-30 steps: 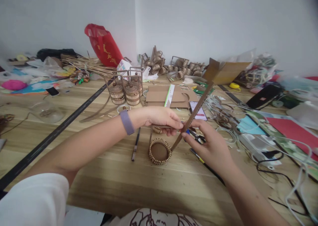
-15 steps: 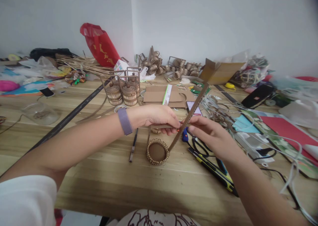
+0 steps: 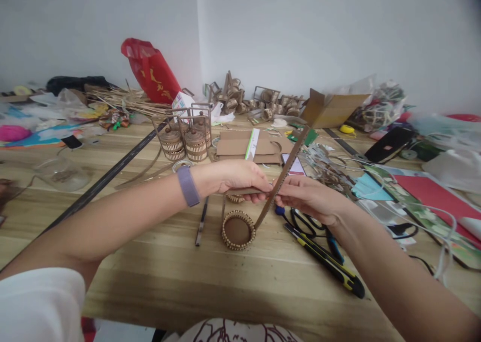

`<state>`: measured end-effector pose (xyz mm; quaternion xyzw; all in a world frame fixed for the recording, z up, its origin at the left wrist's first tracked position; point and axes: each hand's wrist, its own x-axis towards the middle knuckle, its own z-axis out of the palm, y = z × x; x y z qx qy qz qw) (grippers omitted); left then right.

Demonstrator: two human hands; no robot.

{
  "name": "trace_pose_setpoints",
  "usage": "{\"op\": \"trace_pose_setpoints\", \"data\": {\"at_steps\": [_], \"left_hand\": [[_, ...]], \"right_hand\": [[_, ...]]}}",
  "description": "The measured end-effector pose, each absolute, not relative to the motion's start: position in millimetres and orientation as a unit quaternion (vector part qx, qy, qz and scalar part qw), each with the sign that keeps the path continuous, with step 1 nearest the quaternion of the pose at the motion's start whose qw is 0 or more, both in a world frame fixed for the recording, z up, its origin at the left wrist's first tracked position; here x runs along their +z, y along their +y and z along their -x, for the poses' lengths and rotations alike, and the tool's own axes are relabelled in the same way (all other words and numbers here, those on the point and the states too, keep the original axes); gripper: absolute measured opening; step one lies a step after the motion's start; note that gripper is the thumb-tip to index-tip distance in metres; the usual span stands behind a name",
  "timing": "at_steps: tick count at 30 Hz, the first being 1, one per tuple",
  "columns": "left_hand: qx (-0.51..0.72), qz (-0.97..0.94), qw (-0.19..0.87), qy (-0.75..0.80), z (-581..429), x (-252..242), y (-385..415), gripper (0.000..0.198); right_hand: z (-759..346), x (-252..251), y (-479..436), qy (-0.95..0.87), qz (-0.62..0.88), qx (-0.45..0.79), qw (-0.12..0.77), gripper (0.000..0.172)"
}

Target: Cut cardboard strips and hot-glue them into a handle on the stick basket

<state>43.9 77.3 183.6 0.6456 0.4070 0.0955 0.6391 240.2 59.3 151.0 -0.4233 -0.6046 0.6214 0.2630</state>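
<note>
My left hand (image 3: 240, 178), with a purple wristband, is closed on a folded brown cardboard strip (image 3: 240, 191) above the table. My right hand (image 3: 306, 197) pinches a long toothed cardboard strip (image 3: 285, 171) that slants up to the right; its lower end meets a round cardboard ring piece (image 3: 238, 230) lying on the wooden table (image 3: 169, 277). The fingertips of both hands nearly touch over the ring.
A black pen (image 3: 202, 222) lies left of the ring. A yellow-black utility knife (image 3: 326, 262) and scissors (image 3: 300, 219) lie to the right. Behind are finished cardboard lanterns (image 3: 186, 139), flat cardboard (image 3: 240, 144), a phone (image 3: 294, 164), a red bag (image 3: 152, 71) and cables (image 3: 424, 222).
My right hand rose from the scissors on the table and closed higher on the toothed strip, next to my left hand. The view shifted slightly.
</note>
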Motion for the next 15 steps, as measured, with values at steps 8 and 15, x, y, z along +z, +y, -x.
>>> {"op": "trace_pose_setpoints", "data": {"at_steps": [8, 15], "left_hand": [[0.108, -0.638, 0.657, 0.385, -42, 179, 79, 0.017], [0.111, -0.643, 0.658, 0.375, -41, 180, 78, 0.015]], "right_hand": [[-243, 143, 63, -0.57, 0.383, 0.685, 0.243, 0.035], [-240, 136, 65, -0.492, 0.399, 0.739, 0.228, 0.041]]}}
